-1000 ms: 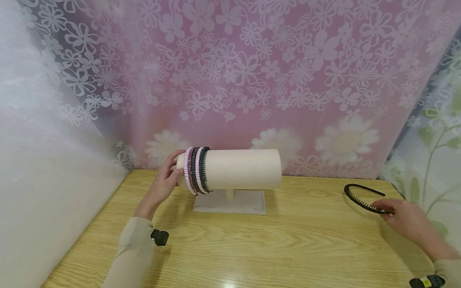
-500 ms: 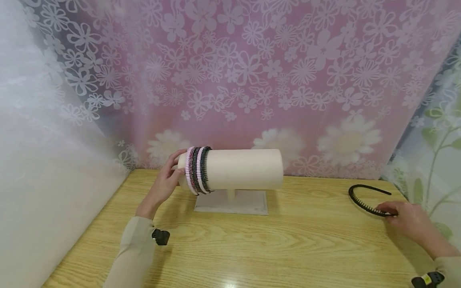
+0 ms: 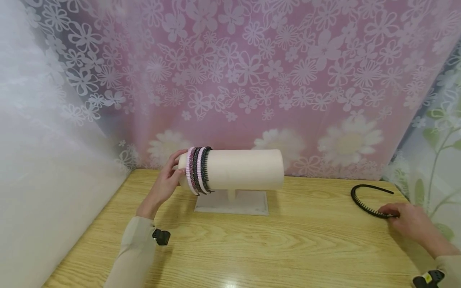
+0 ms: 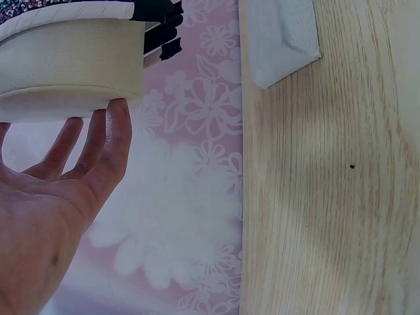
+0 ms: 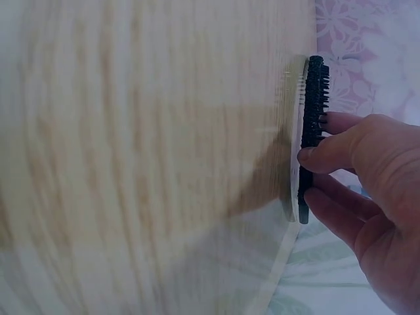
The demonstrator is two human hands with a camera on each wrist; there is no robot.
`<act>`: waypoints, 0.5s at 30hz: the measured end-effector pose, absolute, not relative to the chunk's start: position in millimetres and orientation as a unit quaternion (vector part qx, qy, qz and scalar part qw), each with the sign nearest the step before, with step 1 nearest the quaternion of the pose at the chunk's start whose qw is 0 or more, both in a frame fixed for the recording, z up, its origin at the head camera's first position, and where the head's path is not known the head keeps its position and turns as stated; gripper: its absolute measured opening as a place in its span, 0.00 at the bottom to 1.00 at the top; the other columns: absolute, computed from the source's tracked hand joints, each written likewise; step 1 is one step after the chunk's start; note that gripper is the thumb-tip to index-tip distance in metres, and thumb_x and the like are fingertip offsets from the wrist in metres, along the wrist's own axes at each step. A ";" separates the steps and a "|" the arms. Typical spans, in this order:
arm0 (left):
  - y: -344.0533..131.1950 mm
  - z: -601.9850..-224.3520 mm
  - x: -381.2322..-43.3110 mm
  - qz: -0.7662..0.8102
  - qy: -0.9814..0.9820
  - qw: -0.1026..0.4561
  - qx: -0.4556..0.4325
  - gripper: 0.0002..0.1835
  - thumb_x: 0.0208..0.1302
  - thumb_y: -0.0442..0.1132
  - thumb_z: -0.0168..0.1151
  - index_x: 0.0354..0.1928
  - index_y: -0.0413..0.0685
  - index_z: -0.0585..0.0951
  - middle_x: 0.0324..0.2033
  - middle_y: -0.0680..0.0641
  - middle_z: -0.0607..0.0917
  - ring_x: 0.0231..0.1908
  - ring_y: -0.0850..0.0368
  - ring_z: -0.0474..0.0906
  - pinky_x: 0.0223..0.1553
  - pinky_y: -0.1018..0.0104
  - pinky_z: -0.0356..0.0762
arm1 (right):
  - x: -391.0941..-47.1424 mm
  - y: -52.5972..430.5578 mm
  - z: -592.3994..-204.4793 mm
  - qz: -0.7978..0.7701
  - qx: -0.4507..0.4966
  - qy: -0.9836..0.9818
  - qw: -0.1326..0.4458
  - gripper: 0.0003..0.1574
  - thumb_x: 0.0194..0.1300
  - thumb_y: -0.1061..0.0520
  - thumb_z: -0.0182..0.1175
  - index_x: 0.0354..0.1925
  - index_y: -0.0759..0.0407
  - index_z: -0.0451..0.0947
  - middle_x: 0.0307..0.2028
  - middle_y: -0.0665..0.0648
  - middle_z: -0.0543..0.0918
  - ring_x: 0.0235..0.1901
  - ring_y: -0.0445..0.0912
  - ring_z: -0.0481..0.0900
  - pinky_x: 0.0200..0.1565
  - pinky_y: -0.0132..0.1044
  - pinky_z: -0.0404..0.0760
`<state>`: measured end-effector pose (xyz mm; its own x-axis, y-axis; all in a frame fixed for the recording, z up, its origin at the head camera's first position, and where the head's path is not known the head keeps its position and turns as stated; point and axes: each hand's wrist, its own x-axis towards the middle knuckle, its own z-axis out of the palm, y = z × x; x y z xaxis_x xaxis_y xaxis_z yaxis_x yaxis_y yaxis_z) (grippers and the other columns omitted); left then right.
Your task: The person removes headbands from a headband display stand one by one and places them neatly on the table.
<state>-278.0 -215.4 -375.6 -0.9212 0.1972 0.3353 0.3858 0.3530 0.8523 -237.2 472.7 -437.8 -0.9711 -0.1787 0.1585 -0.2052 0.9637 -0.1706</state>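
A cream cylinder-shaped display stand (image 3: 248, 170) stands at the back of the table on a flat base (image 3: 232, 206). Several headbands (image 3: 196, 172), pink, glittery and black, are fitted side by side round its left part. My left hand (image 3: 166, 182) holds the stand's left end, thumb in front and fingers reaching behind; the left wrist view shows fingertips (image 4: 118, 111) against the round end. On the far right, my right hand (image 3: 410, 222) pinches one end of a black toothed headband (image 3: 365, 206), its curve pointing left, low over the table. A pale strip (image 5: 296, 151) shows along it in the right wrist view.
The wood-grain table (image 3: 230, 244) spreads between both hands. A pink flowered curtain (image 3: 230, 80) hangs right behind its back edge. A white sheet (image 3: 47, 160) bounds the left side, and a leaf-patterned cloth (image 3: 439, 160) bounds the right.
My right hand has moved slightly to the right with the black headband. My left hand keeps its hold on the stand's end, and the headbands on it stay in place.
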 end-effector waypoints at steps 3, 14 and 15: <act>-215.6 -375.2 -278.6 -0.541 -0.817 0.087 -0.178 0.29 0.80 0.40 0.45 0.78 0.71 0.60 0.69 0.37 0.69 0.52 0.39 0.78 0.37 0.54 0.83 | -237.9 473.1 -438.2 0.089 0.093 -0.990 0.064 0.15 0.55 0.71 0.61 0.42 0.66 0.87 0.41 0.74 0.87 0.24 0.48 0.78 0.27 0.43 0.73; -214.6 -374.9 -277.4 -0.539 -0.819 0.085 -0.178 0.29 0.80 0.40 0.45 0.78 0.71 0.60 0.69 0.37 0.70 0.51 0.41 0.78 0.37 0.56 0.82 | -238.4 480.9 -441.9 0.089 0.094 -0.987 0.092 0.15 0.52 0.72 0.61 0.38 0.65 0.87 0.37 0.71 0.88 0.24 0.46 0.76 0.28 0.42 0.73; -214.6 -374.9 -277.5 -0.540 -0.818 0.085 -0.179 0.29 0.80 0.40 0.45 0.78 0.71 0.60 0.69 0.37 0.70 0.51 0.41 0.78 0.37 0.56 0.82 | -238.4 481.8 -442.1 0.088 0.094 -0.987 0.097 0.15 0.51 0.72 0.60 0.38 0.65 0.87 0.36 0.71 0.88 0.23 0.44 0.74 0.28 0.41 0.72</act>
